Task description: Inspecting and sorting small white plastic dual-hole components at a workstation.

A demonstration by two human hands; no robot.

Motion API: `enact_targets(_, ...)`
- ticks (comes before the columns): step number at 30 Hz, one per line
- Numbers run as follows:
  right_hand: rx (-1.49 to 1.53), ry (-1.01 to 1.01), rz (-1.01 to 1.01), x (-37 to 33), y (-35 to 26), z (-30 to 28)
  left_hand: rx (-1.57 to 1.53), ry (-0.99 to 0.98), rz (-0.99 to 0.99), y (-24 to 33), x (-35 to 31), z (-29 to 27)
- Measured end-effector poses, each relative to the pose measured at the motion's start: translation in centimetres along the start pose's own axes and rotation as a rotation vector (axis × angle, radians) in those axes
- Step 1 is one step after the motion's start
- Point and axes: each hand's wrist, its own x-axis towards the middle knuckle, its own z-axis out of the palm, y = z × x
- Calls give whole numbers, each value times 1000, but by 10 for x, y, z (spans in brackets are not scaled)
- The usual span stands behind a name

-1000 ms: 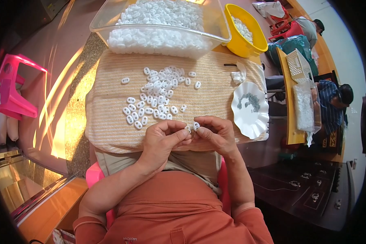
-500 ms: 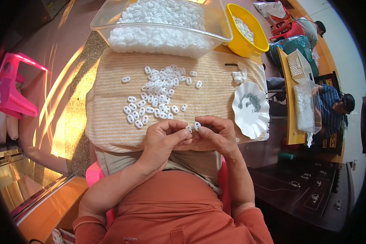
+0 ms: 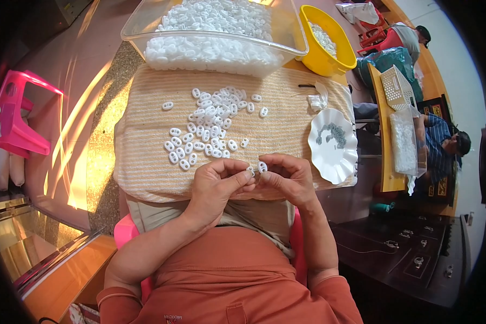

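Observation:
Close together at the near edge of the cloth-covered table, both my hands work at fingertip level. My right hand [image 3: 290, 178] pinches a white oval plastic piece with two holes [image 3: 262, 167] between thumb and forefinger. In my left hand [image 3: 220, 181], thumb and forefinger pinch a small whitish plastic part [image 3: 250, 170], mostly covered by the fingertips. Beyond them a loose pile of similar white two-hole pieces [image 3: 216, 116] lies on the striped cloth [image 3: 146, 124]. A white scalloped plate [image 3: 337, 164] with small grey bits [image 3: 336, 134] rests to the right.
A clear bin [image 3: 221, 40] full of white pieces stands at the back, beside a yellow basin [image 3: 343, 51]. Near the plate lie a crumpled white wrapper [image 3: 318, 100] and a thin dark tool [image 3: 306, 86]. A pink stool [image 3: 24, 116] is at left. Other people [image 3: 441, 143] sit at right.
The piece in my right hand has turned slightly, its holes now facing up more. Both hands stay in nearly the same place, and the pile is unchanged.

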Motion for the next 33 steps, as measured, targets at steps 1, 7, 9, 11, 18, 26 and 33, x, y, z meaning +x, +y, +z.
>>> enact_targets(1,5,3,2,0,0,0,5,4,1,0,0,0)
enact_targets(7,17,-2,-6,0,-1,2,5,12,-1,-1,0,0)
enact_targets(9,37,-7,13,0,-3,3,0,8,0,-1,0,0)
enact_targets(11,47,-15,23,-1,-3,3,-6,3,1,-2,0,0)
enact_targets(18,117,-23,7,0,2,7,4,-1,0,-4,0,-1)
enact_targets(26,149,-44,19,0,1,8,14,0,-5,-4,0,-1)
enact_targets(33,137,-51,11,0,2,6,-6,-15,-20,-3,0,-1)
